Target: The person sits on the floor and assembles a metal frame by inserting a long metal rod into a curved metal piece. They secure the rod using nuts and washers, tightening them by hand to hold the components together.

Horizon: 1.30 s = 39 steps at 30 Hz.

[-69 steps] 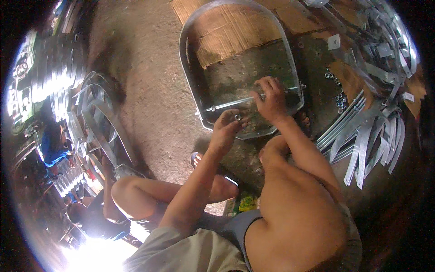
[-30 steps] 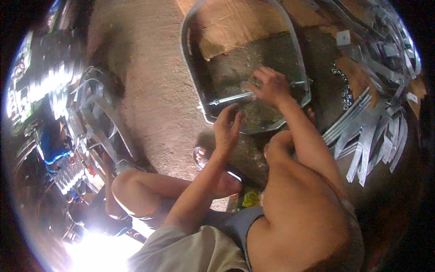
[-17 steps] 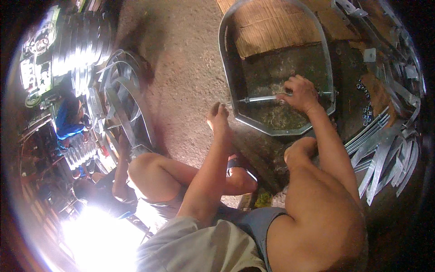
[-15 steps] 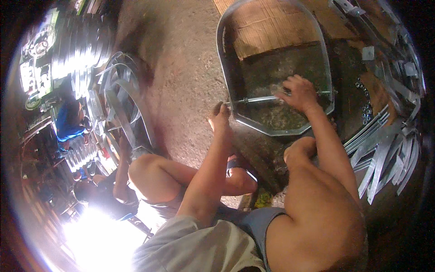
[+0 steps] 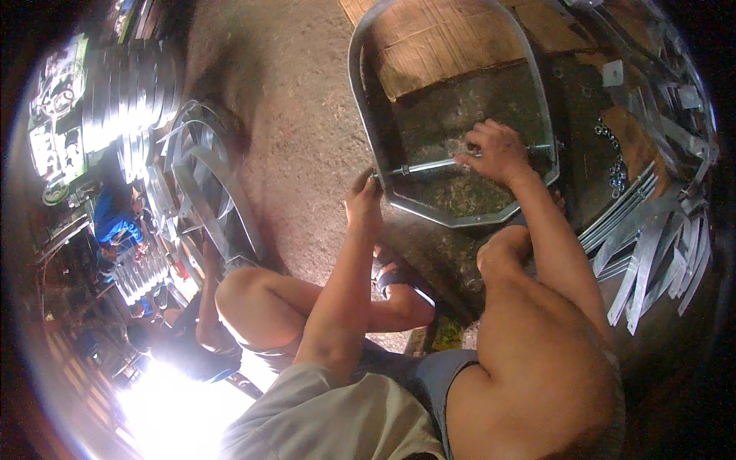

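Note:
A grey metal strip bent into a rounded frame (image 5: 356, 100) lies in front of me, with angled corners at its near end. A thin metal rod (image 5: 433, 165) crosses its near part and passes through both sides; a nut (image 5: 402, 170) sits on it just inside the left side. My right hand (image 5: 497, 153) is closed around the rod, right of its middle, fingers curled. Outside the frame's left side, my left hand (image 5: 363, 201) pinches the rod's left end between thumb and fingers. Whether a nut is also in that pinch is hidden.
Cardboard (image 5: 445, 50) lies under the frame's far part. To the right are loose nuts (image 5: 613, 157), several rods (image 5: 613, 218) and flat metal strips (image 5: 652, 264). Curved metal strips (image 5: 211, 172) are piled at left. Another person (image 5: 184, 341) sits at lower left.
The frame and both hands appear slightly further left in the view. My right hand's fingers have curled more closely round the rod. My left hand stays at the rod's left end.

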Each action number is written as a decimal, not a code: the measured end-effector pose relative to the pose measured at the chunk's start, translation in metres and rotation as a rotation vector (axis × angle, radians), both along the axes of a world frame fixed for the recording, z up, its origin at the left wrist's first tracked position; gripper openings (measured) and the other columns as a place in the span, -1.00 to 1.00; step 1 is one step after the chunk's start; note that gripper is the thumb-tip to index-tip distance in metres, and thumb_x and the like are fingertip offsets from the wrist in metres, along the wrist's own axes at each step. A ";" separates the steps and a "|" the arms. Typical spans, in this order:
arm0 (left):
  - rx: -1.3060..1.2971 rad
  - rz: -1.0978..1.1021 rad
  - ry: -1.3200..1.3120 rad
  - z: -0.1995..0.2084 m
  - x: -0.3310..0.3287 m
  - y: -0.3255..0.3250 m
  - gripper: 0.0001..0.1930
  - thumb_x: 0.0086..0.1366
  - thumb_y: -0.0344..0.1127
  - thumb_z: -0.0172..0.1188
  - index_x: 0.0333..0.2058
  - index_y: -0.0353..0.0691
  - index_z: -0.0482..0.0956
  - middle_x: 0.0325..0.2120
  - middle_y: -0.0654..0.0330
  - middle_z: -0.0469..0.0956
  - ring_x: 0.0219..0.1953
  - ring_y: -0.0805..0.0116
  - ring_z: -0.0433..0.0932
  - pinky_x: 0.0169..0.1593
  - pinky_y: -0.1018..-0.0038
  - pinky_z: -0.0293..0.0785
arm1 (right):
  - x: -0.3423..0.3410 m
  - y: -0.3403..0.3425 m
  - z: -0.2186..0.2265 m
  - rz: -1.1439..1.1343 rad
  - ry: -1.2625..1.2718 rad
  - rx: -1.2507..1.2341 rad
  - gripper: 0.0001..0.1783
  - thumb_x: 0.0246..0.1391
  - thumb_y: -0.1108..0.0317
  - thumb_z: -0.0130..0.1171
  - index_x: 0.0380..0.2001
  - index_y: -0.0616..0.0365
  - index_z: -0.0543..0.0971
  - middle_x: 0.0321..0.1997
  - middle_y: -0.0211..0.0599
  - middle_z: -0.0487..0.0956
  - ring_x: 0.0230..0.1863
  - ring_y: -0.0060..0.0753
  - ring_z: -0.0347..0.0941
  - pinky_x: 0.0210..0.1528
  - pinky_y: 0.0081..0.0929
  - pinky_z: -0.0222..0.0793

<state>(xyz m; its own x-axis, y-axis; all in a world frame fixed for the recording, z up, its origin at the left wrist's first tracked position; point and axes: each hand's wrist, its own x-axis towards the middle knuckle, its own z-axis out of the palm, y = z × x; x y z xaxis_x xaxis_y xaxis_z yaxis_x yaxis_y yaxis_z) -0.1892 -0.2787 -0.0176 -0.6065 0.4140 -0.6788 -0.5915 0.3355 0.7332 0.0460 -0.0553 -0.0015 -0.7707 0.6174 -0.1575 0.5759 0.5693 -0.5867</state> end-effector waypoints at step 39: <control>-0.101 0.231 -0.042 -0.002 0.009 -0.006 -0.61 0.32 -0.23 0.29 0.05 -0.20 0.46 -0.13 0.16 0.57 -0.08 0.31 0.53 -0.04 0.42 0.47 | -0.003 0.001 0.001 0.007 -0.029 -0.008 -0.45 -0.18 -0.23 0.38 -0.34 0.02 0.65 -0.26 -0.29 0.59 -0.07 -0.15 0.50 -0.02 -0.16 0.45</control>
